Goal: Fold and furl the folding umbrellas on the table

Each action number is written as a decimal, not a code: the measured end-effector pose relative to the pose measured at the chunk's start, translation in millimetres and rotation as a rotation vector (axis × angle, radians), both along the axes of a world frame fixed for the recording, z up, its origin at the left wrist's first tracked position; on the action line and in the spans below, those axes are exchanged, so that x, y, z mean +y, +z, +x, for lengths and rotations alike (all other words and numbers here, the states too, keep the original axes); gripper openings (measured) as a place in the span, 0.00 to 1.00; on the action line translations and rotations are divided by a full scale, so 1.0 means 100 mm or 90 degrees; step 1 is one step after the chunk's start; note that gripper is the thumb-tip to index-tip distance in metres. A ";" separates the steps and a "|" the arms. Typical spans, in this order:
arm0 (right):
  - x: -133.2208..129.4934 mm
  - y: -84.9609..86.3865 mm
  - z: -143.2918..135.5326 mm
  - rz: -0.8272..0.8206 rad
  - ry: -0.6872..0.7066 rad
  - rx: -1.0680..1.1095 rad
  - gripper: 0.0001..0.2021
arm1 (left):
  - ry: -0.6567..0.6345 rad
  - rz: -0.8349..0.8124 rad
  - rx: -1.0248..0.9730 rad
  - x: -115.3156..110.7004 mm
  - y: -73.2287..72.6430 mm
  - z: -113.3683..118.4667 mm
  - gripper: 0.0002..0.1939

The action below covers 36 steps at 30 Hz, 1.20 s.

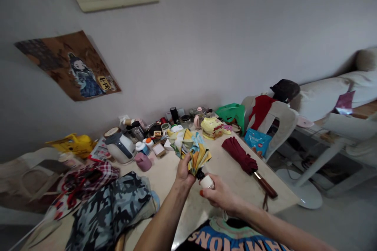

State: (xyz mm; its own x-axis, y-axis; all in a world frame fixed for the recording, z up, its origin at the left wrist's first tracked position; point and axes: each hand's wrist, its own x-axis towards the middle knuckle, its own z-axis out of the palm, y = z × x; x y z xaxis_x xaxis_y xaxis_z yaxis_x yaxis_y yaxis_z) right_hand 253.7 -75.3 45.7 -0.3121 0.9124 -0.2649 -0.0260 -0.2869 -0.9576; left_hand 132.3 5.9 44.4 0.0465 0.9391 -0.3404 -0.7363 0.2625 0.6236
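A yellow, white and blue patterned umbrella (193,145) is held above the front of the table, its canopy gathered in loose folds and pointing away from me. My left hand (185,170) is closed around the lower folds of the canopy. The white handle (207,182) is gripped by my right hand (218,194). To the right, a dark red umbrella (240,155) with a brown wooden handle lies folded on the table, apart from both hands.
A grey camouflage cloth (114,204) covers the table's front left. Farther back stand an electric kettle (119,147), a purple cup (143,162), bottles and jars. A yellow packet (211,127) and green bag (232,113) are near the wall; a white chair (282,121) stands right.
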 end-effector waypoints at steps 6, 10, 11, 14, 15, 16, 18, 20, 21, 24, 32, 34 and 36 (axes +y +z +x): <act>0.05 0.03 -0.02 0.050 -0.022 -0.100 0.09 | 0.027 0.009 -0.009 0.02 0.02 -0.02 0.05; 0.05 0.00 -0.01 0.046 -0.022 -0.132 0.10 | 0.076 0.045 0.015 -0.03 0.02 0.06 0.08; 0.05 0.00 0.00 0.066 -0.024 -0.138 0.11 | 0.078 0.045 0.018 -0.05 0.01 0.08 0.08; 0.03 0.04 0.02 0.155 -0.045 -0.177 0.16 | 0.067 0.026 0.017 -0.09 0.01 0.13 0.07; 0.02 0.07 0.03 0.177 -0.053 -0.195 0.16 | 0.065 0.019 0.017 -0.10 0.02 0.14 0.07; 0.02 0.09 0.03 0.192 -0.059 -0.213 0.15 | 0.064 0.011 0.018 -0.10 0.04 0.14 0.07; 0.01 0.13 0.04 0.209 -0.065 -0.236 0.12 | 0.063 -0.008 0.024 -0.09 0.09 0.14 0.06; -0.02 0.15 0.04 0.188 -0.061 -0.212 0.08 | 0.057 -0.005 0.035 -0.08 0.13 0.13 0.05; -0.03 0.15 0.04 0.154 -0.051 -0.173 0.08 | 0.057 0.011 0.042 -0.08 0.15 0.13 0.05; -0.10 0.13 0.04 0.039 -0.009 0.000 0.11 | 0.072 0.077 0.046 -0.12 0.17 0.12 0.11; -0.21 0.13 0.06 0.179 -0.052 -0.130 0.19 | 0.013 0.073 0.044 -0.25 0.12 0.10 0.17; -0.24 0.10 0.06 0.230 -0.097 -0.191 0.22 | -0.013 0.058 0.018 -0.27 0.10 0.11 0.17; -0.26 0.08 0.07 0.251 -0.109 -0.238 0.24 | -0.042 0.046 -0.004 -0.28 0.07 0.10 0.18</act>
State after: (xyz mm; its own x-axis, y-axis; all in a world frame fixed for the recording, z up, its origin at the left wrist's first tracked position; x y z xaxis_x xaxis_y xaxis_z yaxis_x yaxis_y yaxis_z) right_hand 260.5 -101.6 53.9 -0.1020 0.9939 0.0425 0.3200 0.0732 -0.9446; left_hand 142.5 -21.7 51.1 0.1107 0.9560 -0.2717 -0.7225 0.2652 0.6385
